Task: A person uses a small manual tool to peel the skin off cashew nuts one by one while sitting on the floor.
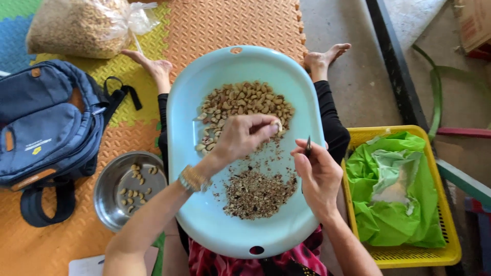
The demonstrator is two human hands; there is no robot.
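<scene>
A light blue oval tray (204, 214) rests on my lap. It holds a heap of unpeeled cashew nuts (244, 105) at the far side and a pile of brown skins (258, 192) nearer me. My left hand (244, 137) hovers over the tray and pinches one pale cashew nut (278, 125) at its fingertips. My right hand (317, 171) is closed around a small dark blade (308, 145) that points up, just right of the nut.
A steel bowl (110, 197) with several peeled nuts sits on the orange mat at my left. A blue backpack (43, 128) lies further left, a clear bag of nuts (76, 25) behind it. A yellow basket (450, 240) lined with green plastic stands at my right.
</scene>
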